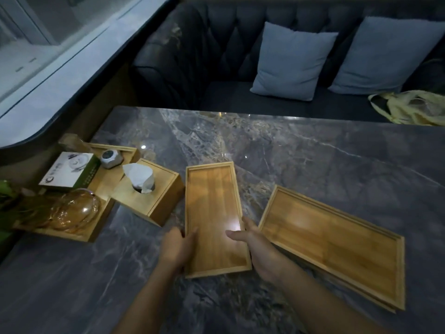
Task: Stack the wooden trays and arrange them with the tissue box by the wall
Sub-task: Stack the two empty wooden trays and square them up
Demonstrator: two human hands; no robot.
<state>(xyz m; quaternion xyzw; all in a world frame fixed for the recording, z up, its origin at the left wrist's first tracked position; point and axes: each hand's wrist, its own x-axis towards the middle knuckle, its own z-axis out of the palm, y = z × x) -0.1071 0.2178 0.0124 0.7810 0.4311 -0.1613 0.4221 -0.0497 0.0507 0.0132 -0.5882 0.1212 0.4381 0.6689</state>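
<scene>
Both hands' fingers [192, 233] around narrow tray [213, 208]

Green plant [4, 196] cut off by left edge; yellow bag [409, 107] cut off at right; fingers of both hands hidden beneath tray [214, 213].

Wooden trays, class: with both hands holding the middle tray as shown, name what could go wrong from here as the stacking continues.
1. Both hands, left and right, grip only the near end of the middle tray; lifted, its far end may dip and scrape the marble table.
2. The tissue box sits close to its left edge and could get knocked.
3. The right-hand trays lie angled, so stacking may leave them misaligned.
</scene>
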